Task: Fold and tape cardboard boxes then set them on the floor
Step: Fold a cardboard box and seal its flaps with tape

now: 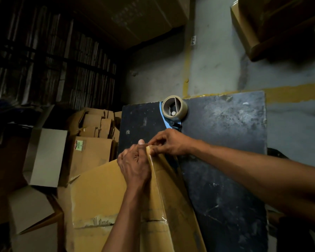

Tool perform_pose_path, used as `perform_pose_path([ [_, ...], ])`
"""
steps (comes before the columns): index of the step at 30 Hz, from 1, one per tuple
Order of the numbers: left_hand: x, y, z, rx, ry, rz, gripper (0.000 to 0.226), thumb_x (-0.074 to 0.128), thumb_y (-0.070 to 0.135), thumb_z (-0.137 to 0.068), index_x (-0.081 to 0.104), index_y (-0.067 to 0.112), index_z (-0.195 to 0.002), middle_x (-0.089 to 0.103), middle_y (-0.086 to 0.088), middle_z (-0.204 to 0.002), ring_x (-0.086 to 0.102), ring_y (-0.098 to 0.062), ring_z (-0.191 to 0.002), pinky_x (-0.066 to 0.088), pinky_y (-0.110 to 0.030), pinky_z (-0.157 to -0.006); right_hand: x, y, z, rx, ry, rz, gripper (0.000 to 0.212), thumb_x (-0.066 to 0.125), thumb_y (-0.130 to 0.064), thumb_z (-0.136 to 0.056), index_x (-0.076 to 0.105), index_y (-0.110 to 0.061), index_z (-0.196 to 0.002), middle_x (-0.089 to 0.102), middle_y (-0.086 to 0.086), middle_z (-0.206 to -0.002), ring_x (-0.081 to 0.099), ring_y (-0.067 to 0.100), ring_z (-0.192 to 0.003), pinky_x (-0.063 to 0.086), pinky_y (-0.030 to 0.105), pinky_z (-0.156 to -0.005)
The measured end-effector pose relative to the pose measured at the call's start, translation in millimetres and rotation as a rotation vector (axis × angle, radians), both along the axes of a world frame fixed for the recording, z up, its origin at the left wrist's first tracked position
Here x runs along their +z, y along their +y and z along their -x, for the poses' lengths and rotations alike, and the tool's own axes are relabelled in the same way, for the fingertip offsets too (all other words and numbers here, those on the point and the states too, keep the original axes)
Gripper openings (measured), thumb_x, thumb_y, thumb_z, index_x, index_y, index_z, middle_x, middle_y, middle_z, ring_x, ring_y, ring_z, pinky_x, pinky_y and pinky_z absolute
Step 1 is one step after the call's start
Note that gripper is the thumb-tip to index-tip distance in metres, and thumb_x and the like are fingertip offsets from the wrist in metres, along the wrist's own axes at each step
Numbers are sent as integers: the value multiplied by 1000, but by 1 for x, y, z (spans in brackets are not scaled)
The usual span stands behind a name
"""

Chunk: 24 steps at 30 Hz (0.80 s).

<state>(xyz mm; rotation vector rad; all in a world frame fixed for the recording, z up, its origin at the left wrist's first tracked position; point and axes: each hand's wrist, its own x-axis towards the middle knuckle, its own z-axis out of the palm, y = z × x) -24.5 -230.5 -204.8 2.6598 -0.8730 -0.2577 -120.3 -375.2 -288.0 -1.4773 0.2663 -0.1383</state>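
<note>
Dim storeroom, grey concrete floor (216, 57) with worn yellow lines; a small tag on the vertical line reads "P22" (193, 40). Dark scuffed table (225, 160) in front of the person. Tape dispenser (174, 110), blue frame with a brownish roll, sits at the table's far edge, just beyond the hands and apart from them.

Cardboard box (98, 197) leans on the table's left edge, with clear tape (157, 171) running along its top ridge. Faint printing low on its left face, not readable.

Left hand (135, 163) curled over the ridge at the box's far corner, thumb up, gripping it. Right hand (170, 142) pinches the tape end at the same corner, fingertips bent, touching the left hand.

Left of the table: flattened cartons (96, 124) stacked on edge, one with a red/green sticker (78, 145), text too small to read. Open grey-lined box (45, 157) nearer left. Bundled flat cardboard (53, 57) stands behind. Assembled boxes (273, 26) on the floor top right.
</note>
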Motion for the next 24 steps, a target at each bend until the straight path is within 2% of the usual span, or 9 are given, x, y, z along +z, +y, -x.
perform_pose_path([
  [3,-1,1,-1,2,-25,-20,61,21,66,-101,68,31,-87,56,3,-85,58,-36,-106,35,-59,-109,-8,4,1,-20,10,-17,47,81,-54,-77,75,-34,-119,72,-14,-109,65,4,-101,57,38,-94],
  [6,2,0,2,-5,-29,-36,59,21,63,-101,68,30,-89,58,4,-85,56,-23,-101,32,-55,-112,-1,-4,6,31,10,27,57,80,-56,-75,71,-34,-127,71,-20,-114,64,-1,-108,53,26,-93],
  [11,8,-3,6,-22,-31,-50,64,20,63,-101,72,26,-93,58,6,-83,55,-20,-98,33,-54,-110,5,-14,17,128,58,233,64,82,-48,-81,61,-37,-140,68,-13,-133,61,-1,-117,48,23,-96],
  [15,6,-2,5,-12,-35,-37,59,22,61,-103,67,28,-82,59,4,-79,55,-21,-93,35,-56,-108,13,-2,24,87,49,137,63,72,-56,-87,59,-31,-143,66,-5,-138,59,6,-118,46,16,-91],
  [18,4,-1,5,-5,-40,-33,58,21,62,-103,62,29,-78,58,4,-78,56,-24,-94,35,-56,-108,4,19,24,-27,24,188,77,80,-56,-80,54,-28,-147,62,-1,-138,56,11,-122,42,22,-97],
  [21,3,0,4,-23,-57,-45,66,19,63,-102,68,22,-83,58,3,-79,55,-23,-93,35,-55,-108,-7,38,29,-129,-23,107,78,86,-49,-77,56,-26,-146,61,-1,-129,56,9,-118,49,28,-100],
  [24,4,0,4,-37,-64,-58,69,19,62,-102,74,22,-93,61,2,-82,56,-22,-95,35,-55,-109,-6,33,36,-84,-14,19,84,91,-43,-73,53,-30,-147,58,-8,-135,54,7,-124,49,30,-106],
])
